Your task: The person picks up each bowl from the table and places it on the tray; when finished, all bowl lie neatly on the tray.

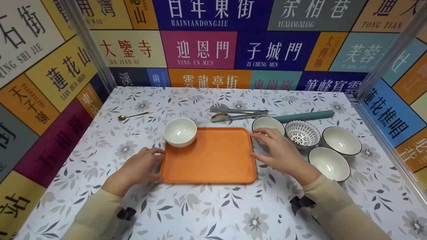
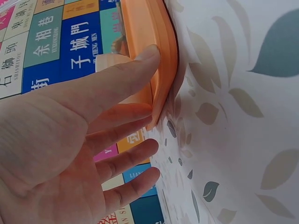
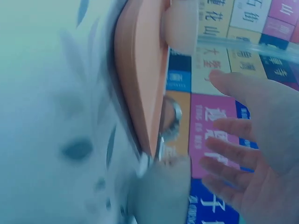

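An orange tray (image 1: 213, 160) lies in the middle of the patterned table, with a white bowl (image 1: 180, 132) over its far left corner. My left hand (image 1: 141, 168) is at the tray's left edge. In the left wrist view its thumb tip overlaps the orange rim (image 2: 164, 70), and the other fingers are extended and spread. Beside the right edge is my right hand (image 1: 282, 153), its thumb and fingertips close to the rim. The right wrist view shows that hand's fingers (image 3: 233, 147) spread, holding nothing.
Right of the tray stand a dark-rimmed bowl (image 1: 267, 124), a patterned bowl (image 1: 303, 134) and two more cream bowls (image 1: 342, 140). Behind lie metal tongs (image 1: 238, 111) and a teal roll (image 1: 307, 116). A small gold spoon (image 1: 132, 116) lies far left. Sign-covered panels (image 1: 200, 50) enclose the table.
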`<state>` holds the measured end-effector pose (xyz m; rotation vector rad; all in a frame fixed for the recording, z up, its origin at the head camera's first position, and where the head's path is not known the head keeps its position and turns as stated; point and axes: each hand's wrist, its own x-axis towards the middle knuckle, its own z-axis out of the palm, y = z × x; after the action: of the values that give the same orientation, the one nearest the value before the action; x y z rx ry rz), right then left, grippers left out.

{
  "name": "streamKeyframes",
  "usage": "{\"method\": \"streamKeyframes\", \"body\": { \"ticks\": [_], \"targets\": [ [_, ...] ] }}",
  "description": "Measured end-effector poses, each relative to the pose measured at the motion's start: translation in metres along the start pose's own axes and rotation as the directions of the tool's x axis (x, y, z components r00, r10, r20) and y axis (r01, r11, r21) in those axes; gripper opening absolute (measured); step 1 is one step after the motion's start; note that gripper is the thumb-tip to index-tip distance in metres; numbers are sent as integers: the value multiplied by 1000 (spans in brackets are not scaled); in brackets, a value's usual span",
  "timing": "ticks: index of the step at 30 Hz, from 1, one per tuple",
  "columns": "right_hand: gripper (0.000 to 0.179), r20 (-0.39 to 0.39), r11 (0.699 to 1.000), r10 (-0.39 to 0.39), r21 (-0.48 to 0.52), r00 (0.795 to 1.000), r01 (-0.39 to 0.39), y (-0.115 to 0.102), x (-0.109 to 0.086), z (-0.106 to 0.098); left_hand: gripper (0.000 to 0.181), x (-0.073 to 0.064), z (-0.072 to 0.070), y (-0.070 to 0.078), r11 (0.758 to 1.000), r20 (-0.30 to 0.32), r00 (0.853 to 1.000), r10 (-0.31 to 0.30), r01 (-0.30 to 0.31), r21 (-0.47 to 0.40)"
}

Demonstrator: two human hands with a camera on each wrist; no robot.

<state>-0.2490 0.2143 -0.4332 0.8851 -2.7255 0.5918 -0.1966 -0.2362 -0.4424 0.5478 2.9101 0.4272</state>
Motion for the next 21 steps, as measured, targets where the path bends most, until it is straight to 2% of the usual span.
{"method": "streamKeyframes", "body": {
  "ticks": [3,7,10,16,21],
  "targets": [
    [62,-56,1000,-3,-2,998,3,7,-17,-13,60,1,0,1,1000,6,1000,-3,3,4],
    [60,-92,1000,14,-23,996,-16,16,-38,-29,61,2,0,2,1000,17,1000,-12,11,11],
    [61,-99,998,47,-28,994,-50,22,-52,-38,62,3,-1,2,1000,24,999,-23,23,13],
    [64,-87,985,166,-32,982,-169,34,-75,-54,65,2,-1,3,999,35,999,-38,37,15],
    [71,-101,980,181,-64,978,-188,45,-92,-65,65,0,-2,2,1000,28,999,-26,26,1]
  ]
}}
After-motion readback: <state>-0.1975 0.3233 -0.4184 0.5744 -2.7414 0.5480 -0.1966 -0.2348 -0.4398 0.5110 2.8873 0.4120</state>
